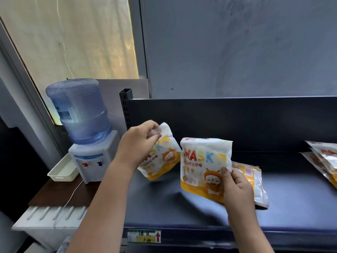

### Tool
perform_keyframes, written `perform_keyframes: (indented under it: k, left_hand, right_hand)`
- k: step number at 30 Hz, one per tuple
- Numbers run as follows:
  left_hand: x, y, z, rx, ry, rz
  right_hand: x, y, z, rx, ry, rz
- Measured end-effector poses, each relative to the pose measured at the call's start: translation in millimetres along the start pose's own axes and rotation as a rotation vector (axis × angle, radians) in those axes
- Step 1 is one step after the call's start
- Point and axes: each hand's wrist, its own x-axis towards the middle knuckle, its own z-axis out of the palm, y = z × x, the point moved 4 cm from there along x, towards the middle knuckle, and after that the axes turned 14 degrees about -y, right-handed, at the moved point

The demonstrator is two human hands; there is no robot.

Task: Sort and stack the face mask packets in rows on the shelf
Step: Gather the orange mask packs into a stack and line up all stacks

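sorting barely begun — left hand (140, 137) grips one packet (160, 157), right hand (235, 185) pinches another packet (202, 165) w/ shelf (182, 212) front edge bare, no rows yet.

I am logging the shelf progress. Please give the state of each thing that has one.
left hand: pinches left packet's top
left packet: held tilted
right hand: grips middle packet's lower corner
middle packet: held upright
flat packet: lying on shelf
right-edge packets: lying overlapped
water bottle: inverted on dispenser
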Motion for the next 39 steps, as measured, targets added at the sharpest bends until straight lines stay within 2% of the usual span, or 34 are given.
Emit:
perform_keyframes:
  k: [8, 13, 16, 23, 32, 39]
  left_hand:
    - [22, 49, 4, -0.288, -0.158, 0.041]
    - [32, 101, 29, -0.275, -0.252, 0.06]
    - [35, 136, 52, -0.247, -0.333, 0.034]
    - [49, 245, 105, -0.231, -0.425, 0.031]
    - [60, 349, 167, -0.26, -0.395, 0.054]
    - [85, 397, 211, -0.33, -0.489, 0.078]
  right_hand:
    - [-8, -32, -50, 0.029, 0.032, -0.114]
    - [-8, -57, -107, 0.053, 0.034, -0.168]
    - [-4, -64, -151, 0.048, -0.022, -0.154]
    - [12, -81, -269, 0.031, -0.072, -0.145]
    - [25, -88, -416, 0.057, 0.049, -0.125]
    - [44, -101, -480, 0.15, 0.149, -0.126]
